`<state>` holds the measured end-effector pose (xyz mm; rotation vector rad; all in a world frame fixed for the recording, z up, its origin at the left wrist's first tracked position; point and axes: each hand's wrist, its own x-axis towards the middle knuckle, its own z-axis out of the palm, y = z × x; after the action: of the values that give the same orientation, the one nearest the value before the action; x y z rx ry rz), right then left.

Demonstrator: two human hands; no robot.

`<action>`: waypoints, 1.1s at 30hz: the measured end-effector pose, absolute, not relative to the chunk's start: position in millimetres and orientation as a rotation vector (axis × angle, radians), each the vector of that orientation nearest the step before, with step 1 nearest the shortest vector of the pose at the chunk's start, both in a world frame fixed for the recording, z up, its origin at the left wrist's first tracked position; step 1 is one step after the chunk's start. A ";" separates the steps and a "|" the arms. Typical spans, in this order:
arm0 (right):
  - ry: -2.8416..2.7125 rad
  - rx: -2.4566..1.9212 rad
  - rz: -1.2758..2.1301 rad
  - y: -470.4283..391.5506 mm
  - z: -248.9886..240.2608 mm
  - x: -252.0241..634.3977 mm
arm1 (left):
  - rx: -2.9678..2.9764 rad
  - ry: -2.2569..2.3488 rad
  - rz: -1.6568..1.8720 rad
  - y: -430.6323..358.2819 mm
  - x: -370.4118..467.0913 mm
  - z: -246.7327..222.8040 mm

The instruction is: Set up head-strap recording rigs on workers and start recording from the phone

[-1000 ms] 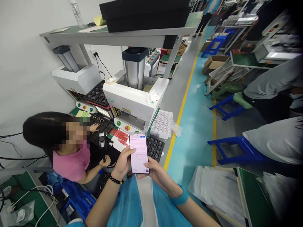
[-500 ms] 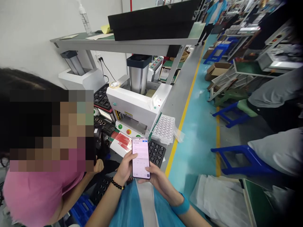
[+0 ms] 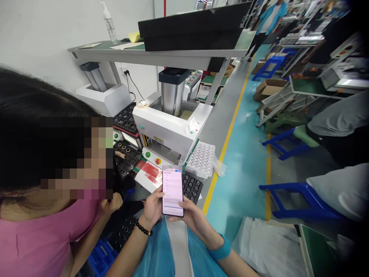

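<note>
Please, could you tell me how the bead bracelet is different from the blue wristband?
The bracelet is on the wrist of the left hand; the wristband is on the wrist of the right hand.
The bracelet is a string of mostly black, round beads; the wristband is a plain blue strip.
The bracelet is narrow; the wristband is wider.
Both go around a wrist of a hand holding the phone.

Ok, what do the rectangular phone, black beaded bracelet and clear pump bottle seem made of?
Rectangular phone: probably glass-fronted, its lit face smooth. Black beaded bracelet: shiny stone, glass or plastic; highlights can't settle which. Clear pump bottle: likely glossy plastic, see-through.
</note>
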<state>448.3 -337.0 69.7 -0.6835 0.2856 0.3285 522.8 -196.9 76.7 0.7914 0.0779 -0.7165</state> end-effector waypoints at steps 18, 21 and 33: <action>0.278 -0.738 0.331 -338.6 72.2 451.4 | 0.910 0.150 -0.671 -201.4 519.7 77.0; 0.284 -0.750 0.333 -338.6 72.7 451.0 | 0.936 0.144 -0.668 -202.3 519.8 78.2; 0.266 -0.755 0.333 -341.0 70.5 453.4 | 0.896 0.132 -0.678 -200.5 522.5 75.3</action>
<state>453.4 -341.0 70.5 -0.7551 0.2660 0.3332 522.5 -200.5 75.3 0.8962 0.1325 -0.6784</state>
